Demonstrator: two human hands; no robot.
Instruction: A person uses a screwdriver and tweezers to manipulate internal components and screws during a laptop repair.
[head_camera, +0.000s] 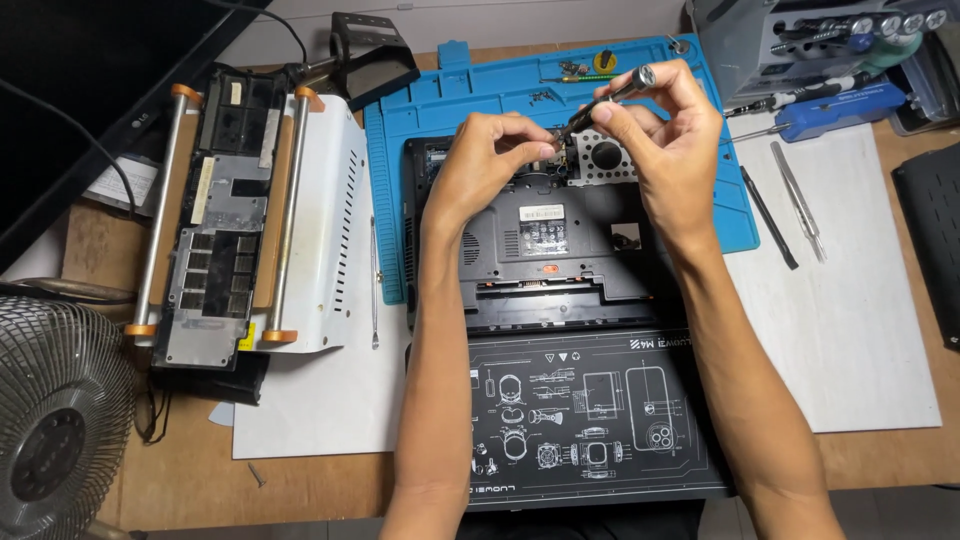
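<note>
Right hand (665, 130) holds screwdriver (600, 103); left hand (490, 160) pinches its tip above laptop (545, 255).

Slim black screwdriver (605, 97) w/ silver cap – tilted, tip down-left – above opened dark laptop (545, 235), underside up.

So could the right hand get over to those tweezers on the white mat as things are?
Probably yes. The tweezers lie in the open on the white mat, just right of the right hand, with nothing over them. But that hand is holding a screwdriver, so it would likely have to set that down first.
</note>
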